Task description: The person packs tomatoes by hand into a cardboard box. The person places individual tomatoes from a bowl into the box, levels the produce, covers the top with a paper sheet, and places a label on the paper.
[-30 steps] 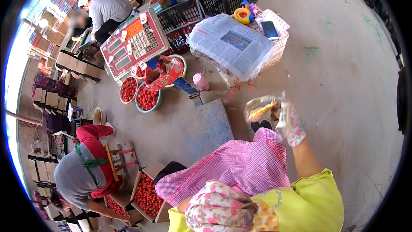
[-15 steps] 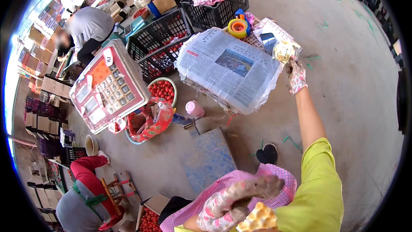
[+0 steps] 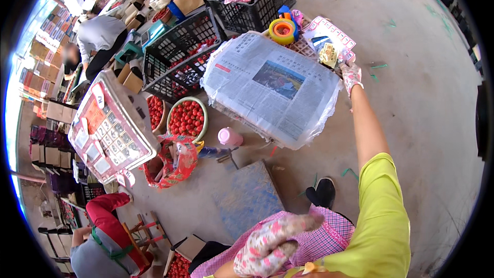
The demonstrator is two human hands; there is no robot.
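My right hand (image 3: 351,76), in a floral glove, reaches out past the right edge of a newspaper-covered stack (image 3: 278,85). Its fingers pinch the edge of a clear snack packet (image 3: 328,54) with a gold label, over a woven tray (image 3: 303,47). Close to my body, my left hand (image 3: 270,244) is raised in a matching soiled glove. Its fingers curve, the thumb stands apart, and nothing shows between them. A piece of pale yellow cracker (image 3: 310,267) shows at the lower edge, apart from the left glove; what holds it is hidden.
Tape rolls (image 3: 283,31) sit on the tray. Leftward are black crates (image 3: 180,54), a bowl of small red fruit (image 3: 187,119), a pink bottle (image 3: 230,137), a red floral bag (image 3: 172,162) and a scale with a keypad (image 3: 110,128). A blue platform (image 3: 247,193) lies ahead; co-workers (image 3: 110,242) are at left.
My right hand has brought the packet left and nearer, down over the tray. Less of the cracker shows at the lower edge. My left hand has shifted slightly left.
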